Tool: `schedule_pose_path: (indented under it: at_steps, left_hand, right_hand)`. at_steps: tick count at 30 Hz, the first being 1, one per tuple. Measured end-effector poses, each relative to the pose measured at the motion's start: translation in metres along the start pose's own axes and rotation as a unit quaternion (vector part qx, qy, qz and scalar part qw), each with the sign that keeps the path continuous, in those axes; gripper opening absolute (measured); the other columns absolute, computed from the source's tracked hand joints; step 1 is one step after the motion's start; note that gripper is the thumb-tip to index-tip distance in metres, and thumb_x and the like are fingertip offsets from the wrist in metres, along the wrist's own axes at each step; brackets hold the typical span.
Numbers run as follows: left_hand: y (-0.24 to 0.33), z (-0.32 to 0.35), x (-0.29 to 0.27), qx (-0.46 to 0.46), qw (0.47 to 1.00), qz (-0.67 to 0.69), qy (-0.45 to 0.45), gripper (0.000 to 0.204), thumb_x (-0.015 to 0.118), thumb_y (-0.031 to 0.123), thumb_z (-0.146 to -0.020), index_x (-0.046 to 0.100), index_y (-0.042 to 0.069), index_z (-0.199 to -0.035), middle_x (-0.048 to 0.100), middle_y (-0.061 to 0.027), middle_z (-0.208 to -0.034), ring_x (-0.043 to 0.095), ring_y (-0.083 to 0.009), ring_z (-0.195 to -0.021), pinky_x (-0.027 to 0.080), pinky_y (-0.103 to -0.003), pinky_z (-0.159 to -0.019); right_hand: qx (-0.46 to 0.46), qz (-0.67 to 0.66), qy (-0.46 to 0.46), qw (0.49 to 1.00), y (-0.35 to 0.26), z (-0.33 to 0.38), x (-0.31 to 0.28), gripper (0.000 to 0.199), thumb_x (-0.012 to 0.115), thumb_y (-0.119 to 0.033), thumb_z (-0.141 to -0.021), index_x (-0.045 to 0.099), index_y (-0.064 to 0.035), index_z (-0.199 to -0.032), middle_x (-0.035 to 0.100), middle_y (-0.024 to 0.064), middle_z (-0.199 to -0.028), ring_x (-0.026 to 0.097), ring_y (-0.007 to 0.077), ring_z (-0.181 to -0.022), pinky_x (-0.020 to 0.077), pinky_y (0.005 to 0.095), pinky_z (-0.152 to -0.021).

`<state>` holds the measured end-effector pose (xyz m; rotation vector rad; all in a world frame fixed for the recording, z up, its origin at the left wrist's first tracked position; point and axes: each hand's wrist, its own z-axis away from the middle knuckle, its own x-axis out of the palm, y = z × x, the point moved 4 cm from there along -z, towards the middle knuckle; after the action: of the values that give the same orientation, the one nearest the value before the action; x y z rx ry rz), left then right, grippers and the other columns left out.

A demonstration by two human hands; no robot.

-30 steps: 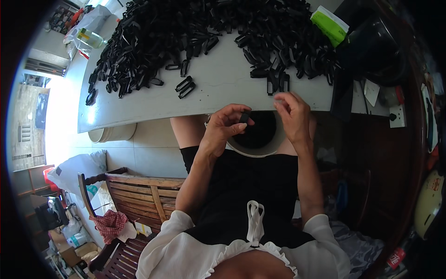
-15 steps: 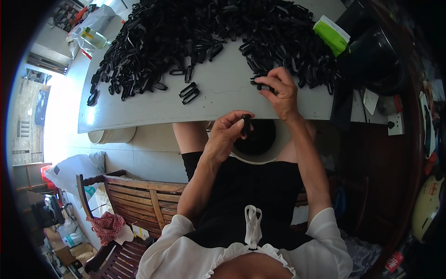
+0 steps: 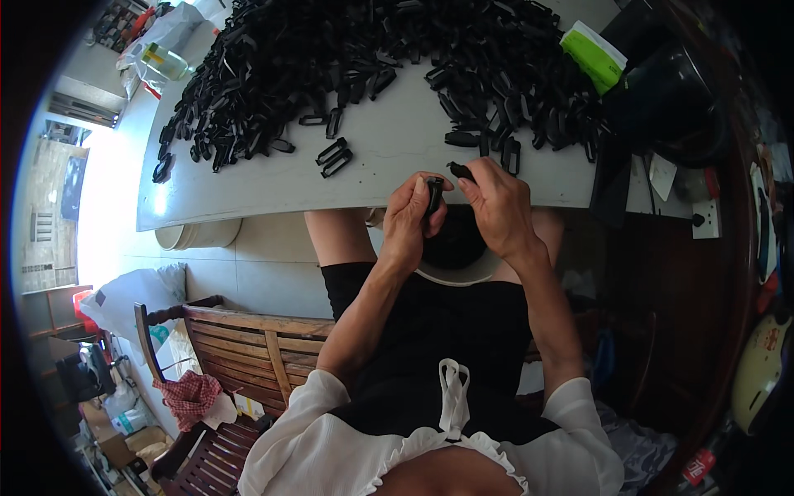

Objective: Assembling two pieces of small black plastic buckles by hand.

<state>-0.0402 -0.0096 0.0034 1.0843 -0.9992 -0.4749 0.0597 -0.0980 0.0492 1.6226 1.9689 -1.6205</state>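
My left hand (image 3: 412, 213) pinches a small black plastic piece (image 3: 433, 195) upright between thumb and fingers, just at the table's near edge. Close beside it, my right hand (image 3: 500, 202) grips another black plastic piece (image 3: 460, 171), whose end pokes out toward the left hand. The two pieces are near each other but apart. Beyond the hands, a large heap of similar black looped pieces (image 3: 281, 66) spreads over the light table (image 3: 389, 149). A pair of these loops (image 3: 334, 157) lies loose left of my hands.
Between my knees, below the hands, stands a pale bucket (image 3: 463, 275) with a dark inside. A green-and-white packet (image 3: 594, 56) and a black container (image 3: 674, 103) are at the table's right. A wooden bench (image 3: 248, 331) stands at the left behind me.
My right hand has drawn back from the heap's right edge toward the left hand, bringing a black piece with it. My left hand has risen slightly, still holding its piece.
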Motion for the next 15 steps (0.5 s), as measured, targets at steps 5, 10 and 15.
schedule_pose_path:
  at_steps: [5, 10, 15]
  left_hand:
    - [-0.002, 0.0, 0.002, 0.001, 1.0, 0.002, 0.006, 0.036, 0.033, 0.034, -0.101, 0.054, 0.006, -0.097, 0.04, 0.0034, -0.059, 0.033, -0.005, -0.051, 0.025, -0.019, -0.047]
    - [0.0, 0.005, 0.003, 0.008, 0.999, -0.019, 0.034, 0.031, 0.036, 0.031, -0.101, 0.053, 0.006, -0.095, 0.038, 0.0045, -0.061, 0.032, -0.0041, -0.052, 0.026, -0.018, -0.047]
    - [0.001, 0.008, 0.004, 0.003, 0.997, -0.05, 0.057, 0.026, 0.039, 0.026, -0.101, 0.051, 0.006, -0.09, 0.036, 0.0053, -0.065, 0.03, -0.0028, -0.054, 0.027, -0.018, -0.047]
  right_hand:
    - [-0.034, 0.042, -0.039, 0.998, -0.008, 0.002, 0.0, 0.015, 0.059, -0.012, -0.085, 0.049, -0.002, -0.081, 0.056, 0.0121, -0.071, 0.059, 0.0309, -0.062, 0.0435, 0.0386, -0.051]
    - [-0.022, 0.044, -0.067, 0.996, -0.012, 0.005, 0.0, 0.016, 0.058, -0.012, -0.086, 0.049, -0.001, -0.078, 0.058, 0.0142, -0.069, 0.059, 0.0317, -0.06, 0.0436, 0.039, -0.05]
    - [-0.027, 0.093, -0.115, 0.989, -0.014, 0.009, 0.006, 0.008, 0.054, -0.003, -0.081, 0.049, 0.0011, -0.076, 0.058, 0.0163, -0.067, 0.059, 0.0335, -0.056, 0.0483, 0.0385, -0.054]
